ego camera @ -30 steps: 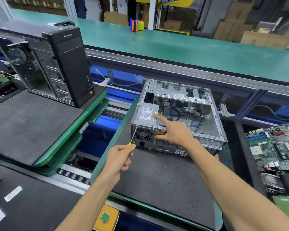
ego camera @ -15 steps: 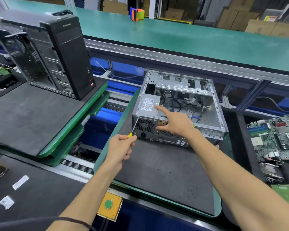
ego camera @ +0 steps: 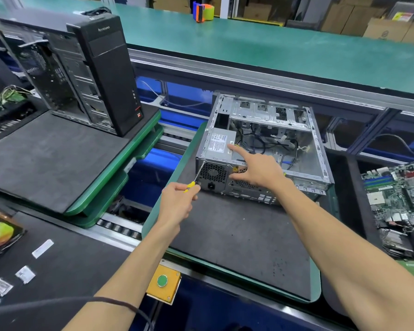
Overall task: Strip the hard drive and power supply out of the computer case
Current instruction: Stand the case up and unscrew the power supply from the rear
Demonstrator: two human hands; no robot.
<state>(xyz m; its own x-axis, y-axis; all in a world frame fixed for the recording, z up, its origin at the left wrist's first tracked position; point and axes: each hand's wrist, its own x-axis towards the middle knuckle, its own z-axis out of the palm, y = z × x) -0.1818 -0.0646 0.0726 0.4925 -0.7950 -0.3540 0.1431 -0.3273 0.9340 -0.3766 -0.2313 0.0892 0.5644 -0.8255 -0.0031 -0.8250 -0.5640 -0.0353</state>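
Observation:
An open silver computer case (ego camera: 304, 158) lies on its side on a dark mat. Its grey power supply (ego camera: 219, 146) fills the near left corner, fan grille facing me. Black cables (ego camera: 261, 142) are tangled inside the case. My left hand (ego camera: 177, 201) grips a yellow-handled screwdriver (ego camera: 197, 174), its tip at the upper left corner of the power supply's rear face. My right hand (ego camera: 256, 168) rests on the top edge of the case, forefinger stretched onto the power supply's top, thumb against the rear panel. No hard drive can be made out.
A black tower case (ego camera: 98, 72) stands on a green-edged pallet at the left. Motherboards (ego camera: 399, 192) are heaped at the right. A yellow box with a green button (ego camera: 163, 281) sits at the near edge. A tape dispenser (ego camera: 202, 11) lies on the far green bench.
Both hands stay where they were on the case and screwdriver. The camera has come nearer and shifted slightly.

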